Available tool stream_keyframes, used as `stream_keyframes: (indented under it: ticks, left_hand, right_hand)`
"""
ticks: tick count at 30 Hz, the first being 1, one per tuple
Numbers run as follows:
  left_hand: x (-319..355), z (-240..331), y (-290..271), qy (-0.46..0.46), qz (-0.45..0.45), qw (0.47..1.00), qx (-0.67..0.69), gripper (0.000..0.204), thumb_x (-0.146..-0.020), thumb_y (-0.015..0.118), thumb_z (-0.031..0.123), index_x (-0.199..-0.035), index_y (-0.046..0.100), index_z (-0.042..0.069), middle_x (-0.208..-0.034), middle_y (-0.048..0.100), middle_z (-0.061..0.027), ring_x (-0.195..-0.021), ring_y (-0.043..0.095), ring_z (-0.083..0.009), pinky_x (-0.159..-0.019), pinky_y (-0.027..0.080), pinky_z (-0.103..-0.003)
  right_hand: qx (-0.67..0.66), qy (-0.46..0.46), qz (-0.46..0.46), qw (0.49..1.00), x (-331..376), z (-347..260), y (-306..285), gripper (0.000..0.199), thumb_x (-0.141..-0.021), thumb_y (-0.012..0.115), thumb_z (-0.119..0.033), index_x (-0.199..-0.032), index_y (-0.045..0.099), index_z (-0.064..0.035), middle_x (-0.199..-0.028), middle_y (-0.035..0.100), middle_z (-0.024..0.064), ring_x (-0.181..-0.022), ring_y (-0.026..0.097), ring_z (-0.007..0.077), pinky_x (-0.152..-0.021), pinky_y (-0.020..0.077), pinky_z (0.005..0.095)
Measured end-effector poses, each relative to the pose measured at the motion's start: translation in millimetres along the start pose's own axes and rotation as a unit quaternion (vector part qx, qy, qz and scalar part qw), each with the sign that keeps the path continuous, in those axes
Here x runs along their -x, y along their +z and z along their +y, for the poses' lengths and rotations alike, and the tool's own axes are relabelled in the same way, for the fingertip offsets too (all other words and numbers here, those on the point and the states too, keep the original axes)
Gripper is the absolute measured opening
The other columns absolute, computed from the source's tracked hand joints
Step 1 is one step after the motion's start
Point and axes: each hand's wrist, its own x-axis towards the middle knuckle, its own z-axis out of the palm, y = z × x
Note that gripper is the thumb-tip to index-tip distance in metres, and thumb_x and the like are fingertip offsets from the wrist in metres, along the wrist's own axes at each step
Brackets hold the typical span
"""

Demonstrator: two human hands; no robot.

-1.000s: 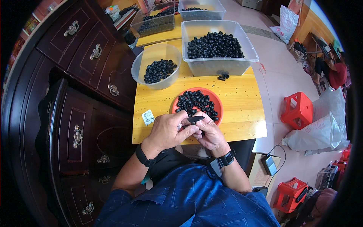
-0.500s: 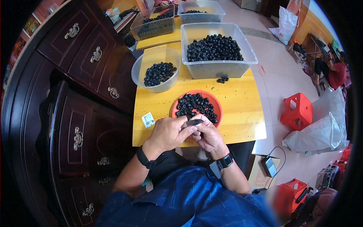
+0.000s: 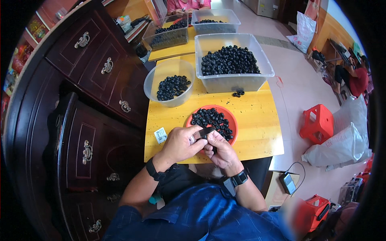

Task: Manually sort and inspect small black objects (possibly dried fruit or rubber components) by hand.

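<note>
My left hand (image 3: 179, 142) is closed round a small flat dark tool (image 3: 206, 131) with a silvery part at the fingers; it looks like a short blade, but its kind is unclear. Beside it my right hand (image 3: 222, 150) is closed, thumb and fingertips against the tool's end. A bit of a small black piece (image 3: 214, 150) shows between the right fingers, mostly hidden. Both hands are over the near edge of a red round plate (image 3: 235, 123), which bears many small black ring-shaped pieces (image 3: 210, 118).
On the yellow table (image 3: 257, 124) stand a round clear tub (image 3: 149, 89) and a large clear bin (image 3: 233, 84), both holding black pieces. A few loose pieces (image 3: 238, 94) and a white label (image 3: 160, 135) lie there. Dark drawers (image 3: 100, 120) flank the left; a red stool (image 3: 317, 123) is right.
The whole view has shifted, so the table sits slightly lower and a person in pink shows at the far end. The dark tool is tilted more steeply between my hands.
</note>
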Motion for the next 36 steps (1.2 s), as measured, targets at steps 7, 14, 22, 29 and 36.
stream_keyframes:
  ticks: [7, 14, 22, 29, 36]
  left_hand:
    - [-50.1, -13.7, -51.8, -0.033, 0.255, 0.95, -0.176, 0.032, -0.083, 0.074, 0.014, -0.111, 0.064, 0.002, -0.07, 0.063, -0.0109, -0.06, 0.061, -0.0134, -0.057, 0.049, -0.032]
    - [-9.2, 5.9, -6.0, -0.06, -0.012, 0.994, -0.095, 0.04, -0.083, 0.074, 0.019, -0.12, 0.066, 0.007, -0.071, 0.066, -0.0082, -0.062, 0.066, -0.0177, -0.062, 0.052, -0.031]
    - [19.5, -9.2, 33.6, -0.031, 0.006, 0.99, -0.139, 0.02, -0.087, 0.068, 0.022, -0.104, 0.072, 0.013, -0.072, 0.068, -0.0109, -0.068, 0.068, -0.0328, -0.06, 0.053, -0.042]
    - [19.9, -6.7, 23.4, -0.088, 0.065, 0.994, -0.006, 0.023, -0.083, 0.072, 0.01, -0.105, 0.069, 0.005, -0.068, 0.066, -0.0101, -0.06, 0.067, -0.0203, -0.056, 0.051, -0.031]
    - [22.3, 5.5, 13.9, -0.013, 0.023, 0.99, -0.138, 0.025, -0.08, 0.075, 0.01, -0.103, 0.068, 0.004, -0.069, 0.066, -0.0099, -0.058, 0.065, -0.0202, -0.056, 0.051, -0.032]
  right_hand:
    - [-0.106, 0.016, 0.1, 0.989, 1.6, -6.0, 5.2, 0.03, -0.099, 0.057, -0.025, -0.119, 0.059, -0.0033, -0.119, 0.064, 0.0142, -0.1, 0.066, 0.0216, -0.08, 0.0584, 0.03]
    - [-0.197, 0.015, 0.001, 0.98, -1.7, 5.2, -18.1, 0.037, -0.102, 0.05, -0.03, -0.126, 0.057, -0.0026, -0.13, 0.059, 0.0172, -0.115, 0.058, 0.0272, -0.104, 0.0464, 0.0419]
    - [-0.121, 0.03, 0.056, 0.991, -2.7, 11.3, 5.3, 0.032, -0.099, 0.049, -0.018, -0.126, 0.059, -0.0036, -0.133, 0.058, 0.0156, -0.117, 0.056, 0.0255, -0.103, 0.0454, 0.0362]
    - [-0.039, 0.043, 0.088, 0.994, 6.0, 11.4, -3.8, 0.019, -0.098, 0.059, -0.022, -0.113, 0.062, -0.0095, -0.107, 0.065, 0.0023, -0.095, 0.062, 0.0128, -0.084, 0.0511, 0.029]
    - [0.111, 0.029, 0.056, 0.992, 6.4, 12.2, -10.1, 0.017, -0.096, 0.064, -0.022, -0.109, 0.06, -0.0108, -0.084, 0.06, -0.0042, -0.063, 0.054, 0.0013, -0.046, 0.0383, 0.0146]
